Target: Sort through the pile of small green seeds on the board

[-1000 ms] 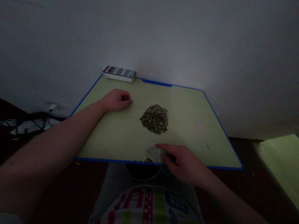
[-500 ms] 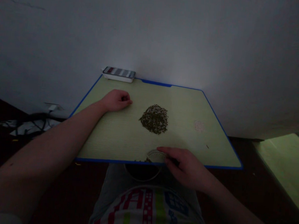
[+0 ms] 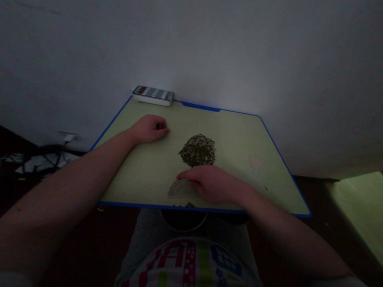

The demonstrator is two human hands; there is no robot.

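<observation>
"Watching from my end, what's your right hand (image 3: 213,184) up to?"

"I've got it clamped on the clear protractor (image 3: 181,190), over the desk (image 3: 137,175) by the near edge, between the grain pile (image 3: 197,149) and some loose grains (image 3: 189,205) right at that edge. Bowl (image 3: 188,230) sits below it."

"And the left hand (image 3: 150,129)?"

"Resting left of the pile, fingers curled. Pretty dim, so can't tell if the tips meet. Phone's (image 3: 154,92) at the far left corner, pale bits (image 3: 257,162) lie toward the right edge."
</observation>
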